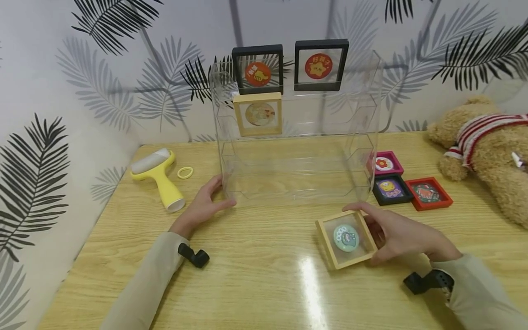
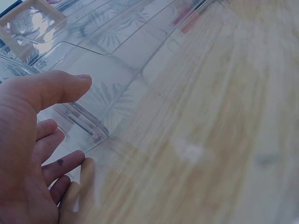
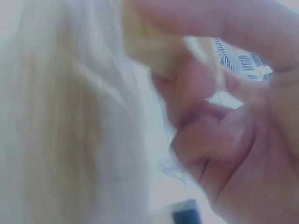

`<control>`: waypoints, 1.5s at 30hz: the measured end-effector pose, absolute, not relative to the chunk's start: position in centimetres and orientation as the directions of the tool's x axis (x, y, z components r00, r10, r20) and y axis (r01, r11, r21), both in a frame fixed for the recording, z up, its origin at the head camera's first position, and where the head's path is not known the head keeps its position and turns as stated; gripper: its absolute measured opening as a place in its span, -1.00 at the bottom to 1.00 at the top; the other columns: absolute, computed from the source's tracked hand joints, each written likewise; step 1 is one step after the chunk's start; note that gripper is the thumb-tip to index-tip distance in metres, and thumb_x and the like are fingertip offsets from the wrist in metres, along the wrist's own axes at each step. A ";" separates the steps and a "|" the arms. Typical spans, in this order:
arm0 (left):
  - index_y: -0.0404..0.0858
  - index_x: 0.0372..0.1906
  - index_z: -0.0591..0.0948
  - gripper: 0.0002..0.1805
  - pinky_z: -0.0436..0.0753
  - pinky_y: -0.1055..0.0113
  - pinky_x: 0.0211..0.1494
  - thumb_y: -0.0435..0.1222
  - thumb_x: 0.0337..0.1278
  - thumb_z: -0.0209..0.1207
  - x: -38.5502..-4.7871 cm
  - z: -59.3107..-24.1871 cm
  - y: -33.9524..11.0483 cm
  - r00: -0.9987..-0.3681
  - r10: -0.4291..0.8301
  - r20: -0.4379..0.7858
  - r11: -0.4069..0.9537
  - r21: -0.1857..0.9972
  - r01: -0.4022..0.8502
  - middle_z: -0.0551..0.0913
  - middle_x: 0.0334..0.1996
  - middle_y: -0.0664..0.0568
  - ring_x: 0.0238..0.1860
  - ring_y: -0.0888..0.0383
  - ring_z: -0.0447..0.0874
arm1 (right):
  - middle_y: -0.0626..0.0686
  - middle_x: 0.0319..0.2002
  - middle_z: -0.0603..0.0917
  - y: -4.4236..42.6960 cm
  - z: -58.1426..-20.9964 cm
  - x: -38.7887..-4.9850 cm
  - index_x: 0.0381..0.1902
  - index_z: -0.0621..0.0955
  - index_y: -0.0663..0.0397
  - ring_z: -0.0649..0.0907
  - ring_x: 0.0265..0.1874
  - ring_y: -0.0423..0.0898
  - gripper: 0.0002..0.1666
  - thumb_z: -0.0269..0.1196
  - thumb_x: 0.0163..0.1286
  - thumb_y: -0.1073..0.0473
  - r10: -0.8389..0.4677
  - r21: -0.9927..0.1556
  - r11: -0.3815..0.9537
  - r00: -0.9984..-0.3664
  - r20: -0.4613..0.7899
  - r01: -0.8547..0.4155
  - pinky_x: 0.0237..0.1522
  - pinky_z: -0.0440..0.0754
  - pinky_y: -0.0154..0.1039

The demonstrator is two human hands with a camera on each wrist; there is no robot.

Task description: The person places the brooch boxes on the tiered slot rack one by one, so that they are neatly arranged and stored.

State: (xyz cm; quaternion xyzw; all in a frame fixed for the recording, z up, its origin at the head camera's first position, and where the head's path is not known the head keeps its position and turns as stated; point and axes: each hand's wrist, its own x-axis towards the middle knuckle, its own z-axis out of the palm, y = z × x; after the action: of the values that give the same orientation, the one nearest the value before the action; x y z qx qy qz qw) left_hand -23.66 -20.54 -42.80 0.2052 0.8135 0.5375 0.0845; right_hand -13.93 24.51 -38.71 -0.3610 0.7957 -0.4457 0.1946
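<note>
**Right now, my right hand [image 1: 406,236] has a square frame of pale wood [image 1: 345,238]**

My fingers and thumb pinch it by its right side. It has a see-through window with a round, mint-green picture in the middle. It is a bit crooked, in front of the right part of a clear plastic shelf [image 1: 294,135], by a shiny, light wooden table [image 1: 247,275].

My left hand [image 1: 204,206] is loose, with the thumb spread away from the fingers. It is right by the shelf's bottom left corner. I can't tell if my fingertips touch the plastic.

Up top stand a black frame with a yellow thumbs-up on red [image 1: 257,71] and a black frame with a yellow star on red [image 1: 321,65]. Just under the thumbs-up stands another pale wood frame with a cream circle [image 1: 258,114].

By the shelf's right side lie a pink frame with a red flower [image 1: 387,163], a black frame with a purple picture [image 1: 392,189] and a red frame with a dark circle [image 1: 429,193]. A fuzzy brown teddy bear in a stripy top [image 1: 491,151] is to their right. Over on the left lie a yellow roller with a pale roll [image 1: 160,176] and a thin yellow ring [image 1: 185,177].
</note>
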 end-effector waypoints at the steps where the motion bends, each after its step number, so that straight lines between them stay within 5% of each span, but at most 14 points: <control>1: -0.28 0.45 0.17 -0.16 0.07 -0.04 0.50 -0.39 0.08 0.32 -23.7 -42.8 -20.5 -0.901 0.426 0.083 0.335 0.910 0.242 0.26 0.42 -0.21 0.45 -0.12 0.16 | 0.11 -0.27 0.66 24.4 -38.8 -13.9 0.40 0.09 0.15 0.59 -0.52 -0.27 0.15 0.52 -0.05 0.32 -0.748 -0.878 0.309 -0.664 0.013 -0.364 -0.54 0.60 -0.30; 10: -0.30 0.45 0.17 -0.16 0.04 -0.03 0.51 -0.42 0.08 0.31 -23.6 -42.6 -20.0 -0.899 0.428 0.088 0.331 0.911 0.247 0.25 0.42 -0.23 0.46 -0.12 0.13 | 0.14 -0.49 0.60 24.0 -39.9 -14.2 0.41 0.17 0.14 0.57 -0.68 -0.08 -0.25 0.11 0.32 0.54 -0.747 -0.986 -0.014 -0.654 0.122 -0.168 -0.68 0.59 -0.22; 17: -0.31 0.44 0.18 -0.17 0.02 -0.03 0.52 -0.41 0.08 0.31 -23.4 -42.7 -19.9 -0.903 0.422 0.082 0.331 0.913 0.238 0.26 0.42 -0.24 0.47 -0.12 0.13 | 0.03 -0.46 0.64 23.1 -40.1 -14.1 0.27 0.33 0.13 0.62 -0.62 -0.12 -0.55 -0.11 0.48 0.49 -0.668 -0.947 0.019 -0.708 0.227 -0.322 -0.65 0.57 -0.21; 29: -0.30 0.45 0.17 -0.16 0.04 -0.04 0.51 -0.40 0.08 0.32 -23.6 -42.4 -20.1 -0.904 0.421 0.073 0.345 0.909 0.234 0.28 0.40 -0.24 0.45 -0.13 0.15 | -0.09 -0.27 0.71 22.2 -38.5 -13.9 0.14 0.44 -0.04 0.64 -0.55 -0.19 -0.56 -0.15 0.50 0.48 -0.573 -0.947 -0.058 -0.766 0.292 -0.317 -0.54 0.62 -0.28; 40: -0.30 0.44 0.19 -0.17 0.02 -0.05 0.51 -0.40 0.07 0.32 -23.5 -42.6 -20.3 -0.907 0.412 0.085 0.332 0.913 0.237 0.29 0.40 -0.24 0.46 -0.14 0.14 | 0.09 -0.27 0.74 22.3 -34.2 -15.7 -0.06 0.45 0.28 0.67 -0.57 -0.10 -0.78 -0.10 0.47 0.49 -0.372 -0.881 -0.190 -0.799 0.472 -0.433 -0.55 0.61 -0.34; 45: -0.30 0.44 0.19 -0.16 0.00 -0.06 0.52 -0.39 0.07 0.33 -23.6 -42.6 -20.5 -0.907 0.413 0.081 0.342 0.909 0.237 0.29 0.40 -0.25 0.46 -0.14 0.13 | 0.09 -0.31 0.74 21.9 -32.2 -16.7 -0.12 0.46 0.26 0.65 -0.60 -0.11 -0.83 -0.06 0.46 0.47 -0.271 -0.856 -0.216 -0.813 0.515 -0.471 -0.54 0.60 -0.36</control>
State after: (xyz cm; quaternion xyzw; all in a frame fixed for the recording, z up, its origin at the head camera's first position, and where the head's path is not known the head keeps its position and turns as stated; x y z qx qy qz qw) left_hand -23.61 -20.46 -42.61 0.1993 0.8151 0.5378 0.0817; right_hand -16.65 21.87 -32.16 -0.2979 0.6224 -0.7205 -0.0692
